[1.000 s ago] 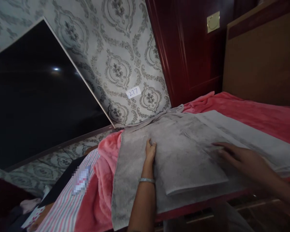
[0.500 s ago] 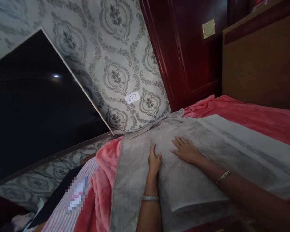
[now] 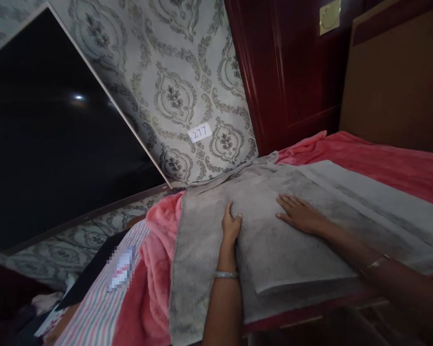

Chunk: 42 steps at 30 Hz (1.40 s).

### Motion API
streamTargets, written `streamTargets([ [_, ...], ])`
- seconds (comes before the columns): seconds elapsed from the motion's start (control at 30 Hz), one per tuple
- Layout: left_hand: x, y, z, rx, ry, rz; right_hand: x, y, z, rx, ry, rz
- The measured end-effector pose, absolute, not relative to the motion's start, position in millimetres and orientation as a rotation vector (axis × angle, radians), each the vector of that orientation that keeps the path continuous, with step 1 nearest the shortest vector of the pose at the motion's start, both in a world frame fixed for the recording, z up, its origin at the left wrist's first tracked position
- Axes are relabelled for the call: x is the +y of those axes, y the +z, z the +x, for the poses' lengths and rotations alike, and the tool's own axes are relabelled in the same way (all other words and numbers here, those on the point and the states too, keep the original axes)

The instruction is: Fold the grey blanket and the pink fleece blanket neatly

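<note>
A grey plush cloth [image 3: 202,250], like a blanket or large towel, lies spread out with a folded, thicker part on its right side. On the near-left edge of that fold rests my left hand [image 3: 231,226], thumb apart from the fingers. My right hand [image 3: 299,214] lies flat on top of the folded part, fingers stretched out and palm down. Neither hand grips the cloth. Below the fold's front edge another layer of the grey cloth shows.
Pink plush blanket [image 3: 159,240] sticks out at the left and at the back right. Beside it lies a striped cloth [image 3: 101,298]. A large black screen [image 3: 65,134] leans at the left. A cardboard box [image 3: 397,86] stands at the back right, near a dark red panel [image 3: 296,72].
My right hand has slid to the right over the folded grey cloth. The left hand stays at about the same place. The view has tilted slightly downward.
</note>
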<state>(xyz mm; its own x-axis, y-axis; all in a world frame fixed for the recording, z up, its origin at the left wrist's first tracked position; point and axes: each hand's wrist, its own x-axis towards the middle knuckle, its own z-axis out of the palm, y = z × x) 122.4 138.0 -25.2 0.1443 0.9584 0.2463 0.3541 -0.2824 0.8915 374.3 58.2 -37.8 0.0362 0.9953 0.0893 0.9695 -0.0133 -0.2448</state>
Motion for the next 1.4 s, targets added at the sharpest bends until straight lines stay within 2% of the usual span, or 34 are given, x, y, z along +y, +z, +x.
streamTargets([
  [0.1,141,-29,121,1.244,1.179,1.687,36,-41,383,-2.03,0.097,-2.121],
  [0.2,146,-35,119,1.228,1.219,1.587,5,-40,371,-2.011,-0.09,-2.099],
  [0.37,150,-38,115,1.276,1.22,1.484,-51,-49,294,-2.173,-0.241,-1.486],
  [0.43,149,-37,114,1.291,1.218,1.466,-64,-57,261,-2.186,-0.25,-1.37],
  [0.57,145,-34,115,1.297,1.236,1.375,-71,-66,229,-2.072,-0.335,-1.392],
  [0.83,178,-16,120,1.374,1.105,1.239,-69,-68,234,-2.006,-0.525,-1.238],
  [1.1,215,1,140,1.336,1.104,1.342,-58,-86,244,-1.935,-0.478,-1.353],
  [1.2,218,10,147,1.281,1.126,1.435,-52,-69,251,-1.946,-0.429,-1.378],
  [1.4,234,62,131,1.206,1.185,1.551,-44,18,242,-1.954,-0.316,-1.263],
])
